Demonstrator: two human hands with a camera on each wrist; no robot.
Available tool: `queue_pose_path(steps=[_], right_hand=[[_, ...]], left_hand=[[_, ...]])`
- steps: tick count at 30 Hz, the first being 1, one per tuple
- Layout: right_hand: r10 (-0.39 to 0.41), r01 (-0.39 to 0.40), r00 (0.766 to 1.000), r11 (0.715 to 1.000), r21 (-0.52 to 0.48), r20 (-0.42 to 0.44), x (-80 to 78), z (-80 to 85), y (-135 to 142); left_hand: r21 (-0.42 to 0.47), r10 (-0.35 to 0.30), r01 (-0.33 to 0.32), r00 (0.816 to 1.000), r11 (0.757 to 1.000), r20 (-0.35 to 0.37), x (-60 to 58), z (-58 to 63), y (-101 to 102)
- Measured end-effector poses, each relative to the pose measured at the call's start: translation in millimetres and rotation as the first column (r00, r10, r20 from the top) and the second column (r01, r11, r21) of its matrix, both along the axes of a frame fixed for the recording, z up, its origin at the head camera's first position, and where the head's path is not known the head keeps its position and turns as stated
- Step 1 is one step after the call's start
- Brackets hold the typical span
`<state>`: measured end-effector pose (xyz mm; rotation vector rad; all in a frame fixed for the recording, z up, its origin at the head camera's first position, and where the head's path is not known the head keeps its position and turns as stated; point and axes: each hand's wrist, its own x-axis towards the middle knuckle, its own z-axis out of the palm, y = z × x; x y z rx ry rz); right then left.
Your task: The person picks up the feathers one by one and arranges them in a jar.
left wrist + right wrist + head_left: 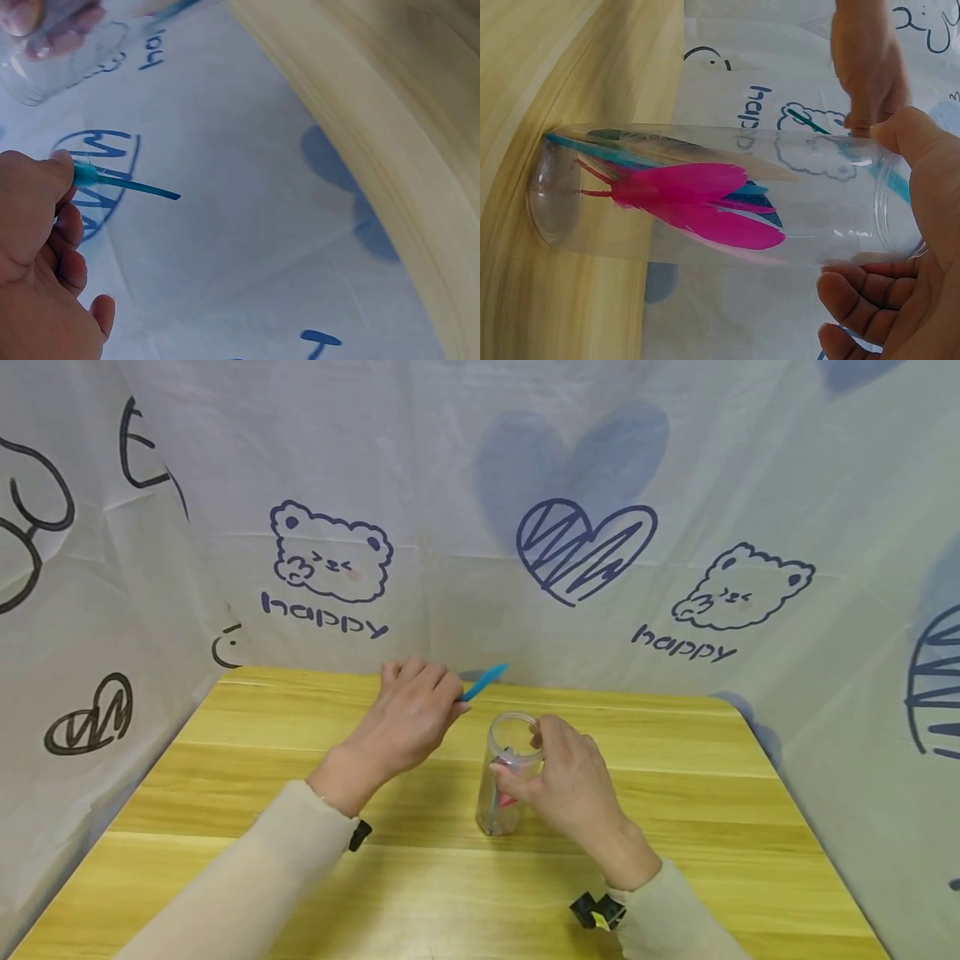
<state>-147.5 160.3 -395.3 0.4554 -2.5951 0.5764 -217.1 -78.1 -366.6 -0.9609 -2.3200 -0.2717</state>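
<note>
My left hand [416, 714] pinches a blue feather [486, 682] to the left of the jar's mouth and behind it. In the left wrist view the thin quill [139, 184] sticks out past the thumb and forefinger. A clear plastic jar [489, 810] stands upright and lidless on the table. Near its rim, my right hand [577, 785] grips it, thumb on one side and fingers on the other. Inside the jar lean bright pink feathers [697, 195], blue feathers [607, 152] and a beige one, as the right wrist view shows.
The wood-grain table [405, 893] has its back edge just beyond my left hand. A white cloth [450, 577] printed with hearts, bears and writing hangs behind and at both sides. Dark wrist-camera mounts [597, 910] sit at my cuffs.
</note>
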Motion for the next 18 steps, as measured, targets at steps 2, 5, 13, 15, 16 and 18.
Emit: queue_pose_path(steps=[2, 5, 13, 15, 16, 18], right_hand=[[0.003, -0.003, 1.0, 1.0, 0.002, -0.006, -0.5, -0.2, -0.1], [0.006, -0.006, 1.0, 1.0, 0.005, -0.026, -1.0, -0.6, -0.3], [0.006, -0.005, 0.998, 1.0, 0.026, -0.069, -1.3, 0.9, 0.3], [0.002, 0.001, 0.996, 0.999, 0.038, -0.086, -1.5, 1.5, 0.2], [-0.003, 0.008, 0.995, 0.999, 0.045, -0.095, -1.5, 2.1, 0.1], [-0.017, 0.022, 0.995, 0.998, 0.056, -0.098, -0.8, 3.1, -0.2]], left_hand=[[0.007, -0.011, 0.011, 1.0, 1.0, -0.001, 3.0, 4.6, 2.7], [0.017, -0.028, 0.028, 1.0, 0.999, -0.015, 6.2, 10.1, 5.7], [0.031, -0.067, 0.069, 0.997, 0.997, -0.04, 13.1, 23.9, 15.1], [0.039, -0.075, 0.076, 0.997, 0.996, -0.032, 14.5, 26.4, 17.6], [0.042, -0.078, 0.079, 0.997, 0.996, -0.027, 15.2, 27.4, 18.7], [0.042, -0.081, 0.082, 0.996, 0.996, -0.021, 16.2, 29.2, 21.2]])
